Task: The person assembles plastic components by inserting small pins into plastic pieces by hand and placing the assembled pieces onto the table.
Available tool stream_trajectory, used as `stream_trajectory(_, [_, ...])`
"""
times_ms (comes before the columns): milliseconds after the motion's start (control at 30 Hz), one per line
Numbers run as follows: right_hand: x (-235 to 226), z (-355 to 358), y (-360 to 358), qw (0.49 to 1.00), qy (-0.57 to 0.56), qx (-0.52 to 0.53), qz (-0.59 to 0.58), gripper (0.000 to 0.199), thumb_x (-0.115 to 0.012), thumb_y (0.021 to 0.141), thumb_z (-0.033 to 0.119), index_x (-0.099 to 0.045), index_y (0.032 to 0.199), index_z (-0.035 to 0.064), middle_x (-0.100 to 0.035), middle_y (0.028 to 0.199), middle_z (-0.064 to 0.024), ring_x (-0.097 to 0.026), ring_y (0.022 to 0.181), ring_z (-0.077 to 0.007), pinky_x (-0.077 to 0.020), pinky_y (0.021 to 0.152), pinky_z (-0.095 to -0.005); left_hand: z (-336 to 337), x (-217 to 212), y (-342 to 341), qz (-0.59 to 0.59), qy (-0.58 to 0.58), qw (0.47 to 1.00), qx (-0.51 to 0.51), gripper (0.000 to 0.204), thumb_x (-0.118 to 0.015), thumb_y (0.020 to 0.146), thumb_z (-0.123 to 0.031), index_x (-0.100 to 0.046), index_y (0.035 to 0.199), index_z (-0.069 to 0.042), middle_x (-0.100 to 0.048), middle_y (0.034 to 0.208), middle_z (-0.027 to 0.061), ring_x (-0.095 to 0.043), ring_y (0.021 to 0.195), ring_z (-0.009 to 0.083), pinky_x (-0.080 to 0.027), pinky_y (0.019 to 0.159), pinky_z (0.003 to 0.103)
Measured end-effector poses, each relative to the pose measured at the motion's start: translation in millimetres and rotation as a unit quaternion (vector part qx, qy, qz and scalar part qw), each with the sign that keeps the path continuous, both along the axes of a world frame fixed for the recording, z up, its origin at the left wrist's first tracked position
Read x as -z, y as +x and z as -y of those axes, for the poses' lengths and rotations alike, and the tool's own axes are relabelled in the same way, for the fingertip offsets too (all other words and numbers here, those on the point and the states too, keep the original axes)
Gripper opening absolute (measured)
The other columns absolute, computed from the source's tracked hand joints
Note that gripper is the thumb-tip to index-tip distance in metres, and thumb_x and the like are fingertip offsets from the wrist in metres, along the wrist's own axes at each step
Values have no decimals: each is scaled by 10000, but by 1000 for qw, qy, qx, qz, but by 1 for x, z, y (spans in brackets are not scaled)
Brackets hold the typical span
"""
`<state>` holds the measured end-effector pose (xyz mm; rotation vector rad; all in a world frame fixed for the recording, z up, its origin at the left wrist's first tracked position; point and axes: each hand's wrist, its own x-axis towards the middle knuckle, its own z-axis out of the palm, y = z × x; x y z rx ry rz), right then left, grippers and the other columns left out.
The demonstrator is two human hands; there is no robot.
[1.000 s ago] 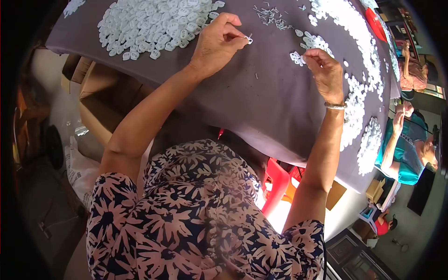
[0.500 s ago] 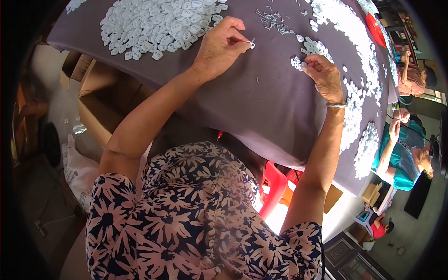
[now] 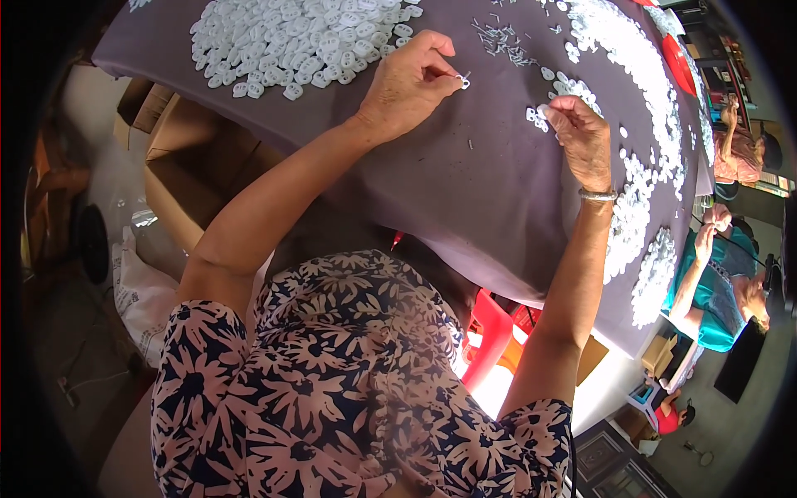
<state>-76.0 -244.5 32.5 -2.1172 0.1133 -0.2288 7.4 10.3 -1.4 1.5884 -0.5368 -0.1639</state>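
My left hand is closed in a pinch above the dark tablecloth. Between its thumb and forefinger sits a small white plastic piece with holes, a thin metal pin sticking up by it. My right hand, a bracelet at the wrist, is closed too, thumb against forefinger. Its fingertips are right at a small cluster of white plastic pieces; what they pinch is too small and bright to make out. Loose metal pins lie scattered beyond both hands. More white pieces lie just past my right fingers.
A big heap of white pieces covers the far left of the tablecloth. A long sunlit band of pieces curves along the right, near a red dish. Co-workers sit at right. An open cardboard box stands below the table's left edge.
The tabletop has shifted slightly right and down in view. My left hand keeps its pinch on the white piece. My right fingertips have lifted a little from the cluster.
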Motion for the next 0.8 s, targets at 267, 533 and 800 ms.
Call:
stream_trajectory(267, [-9,-17,27,999,-29,5,-39,99,-680,848,127,-680,895,40,-547,665,54,-450,566,-6,-356,470,-152,0,-2,-1,-13,21,1000,0,290,-652,805,-86,-512,1053,-33,-673,828,39,-598,756,116,-489,731,265])
stream_trajectory(533, [-1,-13,29,998,-68,3,-1,79,-650,849,82,-673,902,30,-545,676,55,-452,584,-18,-345,511,-156,1,-2,0,-7,0,1000,1,282,-653,799,-82,-519,1044,-40,-675,817,41,-621,767,122,-493,731,265])
stream_trajectory(800, [-10,-43,25,992,117,-9,-47,118,-625,866,52,-661,973,21,-584,757,31,-487,602,-36,-383,523,-173,0,-1,0,-4,1,1000,-6,284,-657,798,-75,-515,1039,-26,-677,815,56,-626,756,127,-502,720,262])
